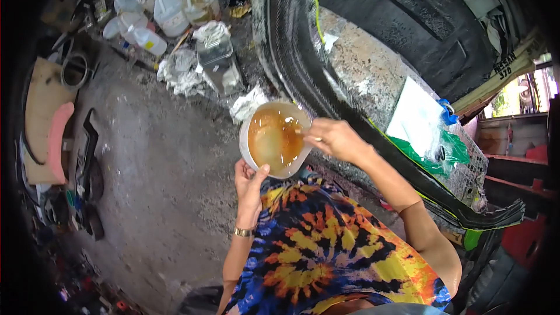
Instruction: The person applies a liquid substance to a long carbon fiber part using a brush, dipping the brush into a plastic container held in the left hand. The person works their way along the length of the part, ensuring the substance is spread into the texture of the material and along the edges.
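A white plastic bowl (244, 146) with glossy amber liquid (273, 140) in it is held in front of my body. My left hand (251, 184) grips its near left rim, thumb on top and fingers beneath. My right hand (333, 138) is closed at the bowl's right edge around a thin handle (300, 132) that reaches into the liquid. The tool's far end cannot be made out. Just beyond the bowl lies a crumpled white cloth (248, 104). To the right runs a long curved black woven-fibre part (326, 84) with yellow-green edging.
Several plastic jugs (170, 14) crowd the far left of the bench, near a clear container (219, 61) and white rags (179, 73). White sheets (415, 116) and green plastic (455, 151) lie right. A large black panel (396, 17) stands behind. Panels and trim (49, 122) line the left side.
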### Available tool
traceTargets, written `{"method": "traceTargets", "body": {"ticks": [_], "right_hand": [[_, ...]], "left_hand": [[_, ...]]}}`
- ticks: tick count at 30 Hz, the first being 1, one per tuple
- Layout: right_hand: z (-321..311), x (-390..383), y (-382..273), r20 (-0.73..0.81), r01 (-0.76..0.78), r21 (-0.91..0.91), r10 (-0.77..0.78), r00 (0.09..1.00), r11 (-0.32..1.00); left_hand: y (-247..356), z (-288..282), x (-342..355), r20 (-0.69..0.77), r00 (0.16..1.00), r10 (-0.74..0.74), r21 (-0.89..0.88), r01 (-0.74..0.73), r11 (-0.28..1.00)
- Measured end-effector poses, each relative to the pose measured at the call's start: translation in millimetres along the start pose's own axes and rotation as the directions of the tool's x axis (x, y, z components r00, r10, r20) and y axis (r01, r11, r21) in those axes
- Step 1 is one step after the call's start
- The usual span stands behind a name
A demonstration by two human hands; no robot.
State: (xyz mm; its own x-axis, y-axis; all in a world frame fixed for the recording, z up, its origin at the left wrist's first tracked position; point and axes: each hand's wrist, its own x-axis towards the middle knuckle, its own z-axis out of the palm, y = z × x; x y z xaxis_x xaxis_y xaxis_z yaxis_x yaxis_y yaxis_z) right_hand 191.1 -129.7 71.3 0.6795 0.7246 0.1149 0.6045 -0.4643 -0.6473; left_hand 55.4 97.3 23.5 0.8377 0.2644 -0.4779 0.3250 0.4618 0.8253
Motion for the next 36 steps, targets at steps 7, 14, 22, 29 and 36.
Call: {"method": "traceTargets", "body": {"ticks": [7, 14, 22, 29, 36], "right_hand": [[-32, -8, 36, -0.066, -0.306, 0.79, 0.57, 0.819, 0.531], [-52, 33, 79, -0.484, -0.081, 0.164, 0.152, 0.862, 0.983], [-8, -8, 107, -0.286, -0.062, -0.51, -0.102, 0.953, 0.858], [-3, -58, 107, -0.21, -0.118, -0.547, 0.001, 0.978, 0.829], [-41, -64, 79, -0.169, -0.104, -0.394, 0.04, 0.985, 0.913]], "left_hand": [[9, 23, 5, -0.018, 1.0, -0.008, -0.036, 0.007, 0.999], [14, 22, 15, 0.012, 1.0, 0.011, -0.075, -0.01, 0.997], [15, 0, 4, -0.02, 1.0, 0.01, -0.105, -0.012, 0.994], [9, -11, 1, -0.034, 0.999, -0.024, -0.083, 0.021, 0.996], [12, -8, -5, -0.042, 0.998, -0.038, -0.098, 0.034, 0.995]]}}
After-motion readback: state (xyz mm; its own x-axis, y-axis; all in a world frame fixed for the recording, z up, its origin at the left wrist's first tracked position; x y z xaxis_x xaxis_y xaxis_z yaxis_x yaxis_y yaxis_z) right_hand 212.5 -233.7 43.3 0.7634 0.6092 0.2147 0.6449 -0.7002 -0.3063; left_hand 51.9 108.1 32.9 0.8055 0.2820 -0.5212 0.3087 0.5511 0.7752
